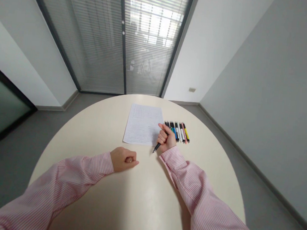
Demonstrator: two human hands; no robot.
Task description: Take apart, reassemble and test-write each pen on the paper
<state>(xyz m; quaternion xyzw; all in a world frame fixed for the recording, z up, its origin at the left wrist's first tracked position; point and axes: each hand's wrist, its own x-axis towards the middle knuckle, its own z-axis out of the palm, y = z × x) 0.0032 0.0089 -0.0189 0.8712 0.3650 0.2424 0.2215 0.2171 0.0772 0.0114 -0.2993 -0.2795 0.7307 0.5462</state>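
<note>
My right hand (pixel 167 138) is closed around a black pen (pixel 156 148), its tip slanting down to the left. The index finger points out over the right edge of a lined white sheet of paper (pixel 143 125). My left hand (pixel 123 159) rests on the table nearer to me, its fingers curled in with nothing seen in them. Just right of my right hand, several pens and markers (pixel 182 132) lie side by side in a row, with black, blue, white, pink and yellow barrels. Part of that row is hidden behind the hand.
Everything lies on a round cream table (pixel 88 131) with a curved edge. Beyond it stands a glass partition with blinds (pixel 105 47). A grey wall (pixel 272 89) is on the right, and a dark-framed glass panel (pixel 2 110) on the left.
</note>
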